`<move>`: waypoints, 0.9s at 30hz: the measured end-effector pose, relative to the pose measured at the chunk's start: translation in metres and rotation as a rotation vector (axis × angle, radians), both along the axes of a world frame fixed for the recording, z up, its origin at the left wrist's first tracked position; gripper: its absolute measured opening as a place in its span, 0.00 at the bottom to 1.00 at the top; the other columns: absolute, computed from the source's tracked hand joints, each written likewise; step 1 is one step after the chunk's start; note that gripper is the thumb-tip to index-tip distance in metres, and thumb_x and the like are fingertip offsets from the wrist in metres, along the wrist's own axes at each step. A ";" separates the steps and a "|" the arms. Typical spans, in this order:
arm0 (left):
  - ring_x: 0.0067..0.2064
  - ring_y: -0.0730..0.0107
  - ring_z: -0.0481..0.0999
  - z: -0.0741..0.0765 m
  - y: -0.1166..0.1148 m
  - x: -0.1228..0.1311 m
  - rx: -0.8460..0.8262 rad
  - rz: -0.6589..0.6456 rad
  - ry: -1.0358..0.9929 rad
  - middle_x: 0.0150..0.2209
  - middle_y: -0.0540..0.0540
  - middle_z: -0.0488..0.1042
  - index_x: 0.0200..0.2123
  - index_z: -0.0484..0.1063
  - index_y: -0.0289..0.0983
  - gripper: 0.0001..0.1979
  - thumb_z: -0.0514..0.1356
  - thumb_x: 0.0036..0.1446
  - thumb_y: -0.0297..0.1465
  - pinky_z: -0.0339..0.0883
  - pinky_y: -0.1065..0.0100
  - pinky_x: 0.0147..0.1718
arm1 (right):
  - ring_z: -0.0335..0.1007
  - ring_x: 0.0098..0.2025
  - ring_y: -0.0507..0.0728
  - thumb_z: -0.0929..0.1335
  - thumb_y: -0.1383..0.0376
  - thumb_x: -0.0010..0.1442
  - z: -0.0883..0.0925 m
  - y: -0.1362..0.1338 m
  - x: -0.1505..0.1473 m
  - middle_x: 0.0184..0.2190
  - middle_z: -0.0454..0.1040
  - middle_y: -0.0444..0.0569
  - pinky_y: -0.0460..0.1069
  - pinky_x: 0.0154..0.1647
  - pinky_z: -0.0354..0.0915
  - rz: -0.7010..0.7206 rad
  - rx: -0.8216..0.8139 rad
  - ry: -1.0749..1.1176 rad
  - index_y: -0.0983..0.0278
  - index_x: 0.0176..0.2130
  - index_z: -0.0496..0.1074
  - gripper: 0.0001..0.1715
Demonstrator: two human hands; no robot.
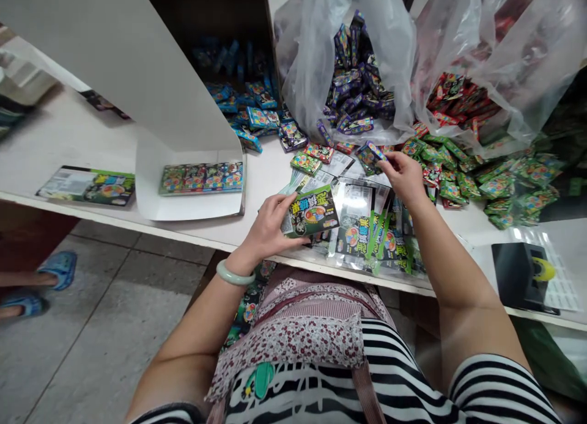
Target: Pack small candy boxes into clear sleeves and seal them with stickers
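My left hand [268, 227], with a pale bangle at the wrist, is closed around a flat black candy box [316, 213] printed with colourful lettering and a round picture. My right hand [406, 176] pinches a small purple candy packet [372, 154] between thumb and fingertips, beyond the box and to its right. Below it on the table lie several flat printed candy sleeves [367, 231] in black and green, some under clear plastic. A green packet [306, 163] and a red packet [320, 152] rest just behind the box.
Open plastic bags hold purple packets [362, 91] and red packets [452, 91] at the back. Blue packets [261, 117] spill from a dark compartment; green packets [518, 173] pile up right. A filled box [202, 178] stands inside a white bin [192, 210]. A tape dispenser [523, 274] is at right.
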State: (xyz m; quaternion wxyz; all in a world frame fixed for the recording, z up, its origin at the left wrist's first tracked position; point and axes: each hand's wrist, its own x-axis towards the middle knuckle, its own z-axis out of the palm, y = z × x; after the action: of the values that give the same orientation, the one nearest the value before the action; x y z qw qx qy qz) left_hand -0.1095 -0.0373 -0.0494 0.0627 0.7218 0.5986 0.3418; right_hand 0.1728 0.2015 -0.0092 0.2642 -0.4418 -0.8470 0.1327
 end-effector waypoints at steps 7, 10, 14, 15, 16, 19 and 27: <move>0.57 0.47 0.68 0.000 -0.005 0.000 -0.026 0.010 0.046 0.56 0.37 0.65 0.71 0.53 0.42 0.54 0.68 0.48 0.58 0.68 0.46 0.57 | 0.74 0.49 0.69 0.69 0.56 0.64 0.010 -0.078 0.019 0.47 0.77 0.61 0.62 0.48 0.70 0.279 0.025 -0.366 0.65 0.49 0.77 0.19; 0.57 0.47 0.68 0.001 -0.010 -0.001 -0.044 0.005 0.036 0.56 0.37 0.66 0.70 0.54 0.42 0.53 0.67 0.48 0.59 0.68 0.46 0.58 | 0.67 0.62 0.69 0.72 0.54 0.61 0.009 -0.073 0.028 0.60 0.72 0.59 0.67 0.61 0.63 0.444 -0.070 -0.303 0.60 0.61 0.69 0.32; 0.57 0.46 0.69 0.002 -0.011 0.001 -0.062 -0.027 0.033 0.56 0.36 0.67 0.70 0.55 0.42 0.54 0.68 0.47 0.59 0.68 0.45 0.57 | 0.43 0.75 0.75 0.78 0.58 0.50 0.009 -0.037 0.031 0.73 0.53 0.60 0.74 0.68 0.50 0.466 -0.238 -0.387 0.59 0.70 0.56 0.56; 0.57 0.45 0.70 0.002 -0.010 0.003 -0.060 -0.042 0.036 0.56 0.35 0.67 0.70 0.55 0.42 0.54 0.68 0.46 0.59 0.68 0.44 0.57 | 0.42 0.75 0.76 0.79 0.60 0.48 0.008 -0.030 0.029 0.73 0.53 0.61 0.75 0.68 0.49 0.474 -0.270 -0.425 0.60 0.70 0.56 0.57; 0.57 0.45 0.70 0.003 -0.009 0.004 -0.056 -0.056 0.040 0.56 0.35 0.67 0.70 0.55 0.42 0.54 0.68 0.46 0.59 0.68 0.43 0.57 | 0.45 0.74 0.76 0.78 0.61 0.48 0.007 -0.024 0.027 0.72 0.55 0.63 0.74 0.68 0.49 0.488 -0.289 -0.448 0.61 0.70 0.58 0.56; 0.57 0.45 0.70 0.002 -0.008 0.007 -0.045 -0.064 0.060 0.56 0.35 0.67 0.71 0.53 0.43 0.55 0.68 0.46 0.60 0.68 0.41 0.57 | 0.59 0.69 0.73 0.77 0.61 0.50 0.010 -0.024 0.025 0.66 0.64 0.65 0.70 0.67 0.55 0.534 -0.277 -0.358 0.64 0.66 0.63 0.48; 0.58 0.45 0.68 0.007 -0.002 0.003 -0.054 -0.094 0.047 0.57 0.35 0.66 0.71 0.54 0.40 0.55 0.71 0.46 0.54 0.67 0.43 0.58 | 0.64 0.64 0.67 0.74 0.50 0.57 0.054 -0.081 0.041 0.62 0.65 0.56 0.66 0.65 0.63 0.782 -0.239 -0.104 0.53 0.67 0.63 0.44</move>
State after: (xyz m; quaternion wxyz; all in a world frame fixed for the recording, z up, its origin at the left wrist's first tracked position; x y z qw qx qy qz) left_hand -0.1067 -0.0394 -0.0428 0.0839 0.7550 0.5743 0.3051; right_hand 0.2136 0.1208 0.0448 0.0974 -0.1201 -0.9420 0.2980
